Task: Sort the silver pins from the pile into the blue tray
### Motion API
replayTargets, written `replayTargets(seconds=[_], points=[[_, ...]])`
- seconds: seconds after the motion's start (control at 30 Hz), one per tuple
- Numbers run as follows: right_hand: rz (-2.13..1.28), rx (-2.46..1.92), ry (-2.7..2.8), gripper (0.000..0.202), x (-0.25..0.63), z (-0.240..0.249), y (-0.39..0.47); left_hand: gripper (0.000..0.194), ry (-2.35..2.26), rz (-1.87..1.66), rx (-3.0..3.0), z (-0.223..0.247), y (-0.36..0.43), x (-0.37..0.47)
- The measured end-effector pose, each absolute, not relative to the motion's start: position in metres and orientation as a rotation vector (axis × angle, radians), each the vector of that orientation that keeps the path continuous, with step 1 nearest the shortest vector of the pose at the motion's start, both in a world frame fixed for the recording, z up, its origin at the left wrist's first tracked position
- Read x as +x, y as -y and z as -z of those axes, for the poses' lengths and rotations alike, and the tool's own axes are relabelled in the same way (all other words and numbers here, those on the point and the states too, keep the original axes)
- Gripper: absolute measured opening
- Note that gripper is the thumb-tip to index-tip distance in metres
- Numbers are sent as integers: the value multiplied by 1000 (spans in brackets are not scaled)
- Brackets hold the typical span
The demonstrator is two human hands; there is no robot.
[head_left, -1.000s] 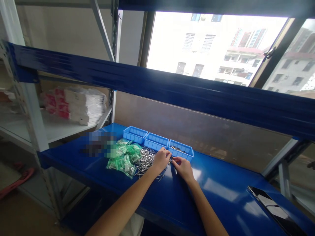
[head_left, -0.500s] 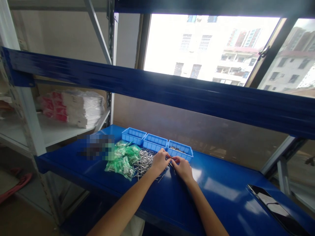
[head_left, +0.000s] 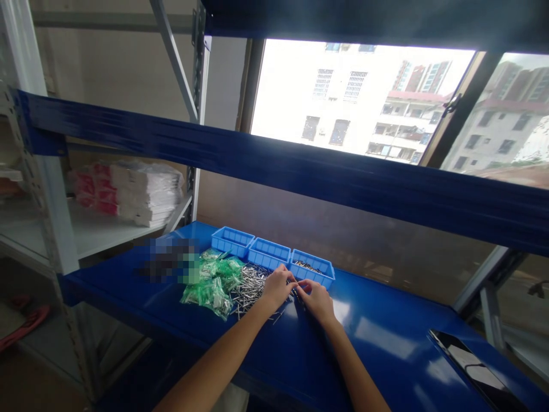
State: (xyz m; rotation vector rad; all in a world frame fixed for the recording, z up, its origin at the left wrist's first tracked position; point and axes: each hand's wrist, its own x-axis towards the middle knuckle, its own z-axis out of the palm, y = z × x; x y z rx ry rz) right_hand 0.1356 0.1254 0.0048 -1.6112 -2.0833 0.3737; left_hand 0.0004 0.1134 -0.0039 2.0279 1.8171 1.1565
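A pile of thin silvery metal pins (head_left: 249, 289) lies loose on the blue shelf top (head_left: 373, 326). My left hand (head_left: 278, 286) is over the pile's right edge, with its fingers pinched together. My right hand (head_left: 316, 298) meets it from the right, also pinched, and the fingertips of both come together. Whatever sits between the fingertips is too small to make out; a few dark, thin pieces show just below them. Behind my hands stands a blue bin (head_left: 312, 268) with some thin pieces in it.
A middle blue bin (head_left: 269, 253) and a left blue bin (head_left: 232, 240) continue the row. Green-tinted plastic bags (head_left: 210, 292) of small parts lie left of the pile. A phone (head_left: 476, 366) rests at the right. A blue beam (head_left: 274, 166) crosses above the shelf.
The camera view has tilted slightly, so the scene sits a little lower. Both hands stay pinched together at the same spot by the pile, with only slight finger movement.
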Motion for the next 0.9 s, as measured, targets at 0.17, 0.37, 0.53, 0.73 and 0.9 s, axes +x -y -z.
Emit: replayTargets(seconds=[0.17, 0.37, 0.53, 0.73, 0.9], points=[[-361, -1572, 2088, 28, 136, -3, -126, 16, -1782, -1177, 2041, 3, -112, 2], [-353, -1555, 2073, 27, 137, 1, -129, 24, -1832, -1179, 2034, 5, -114, 3], [-289, -1479, 1962, 25, 136, 2, -131, 19, -1830, -1158, 2079, 6, -115, 1], [-237, -1452, 1835, 28, 137, -4, -128, 12, -1824, -1061, 2082, 0, -110, 0], [-246, -1368, 1807, 30, 139, -2, -131, 12, -1832, -1112, 2064, 1, -110, 2]])
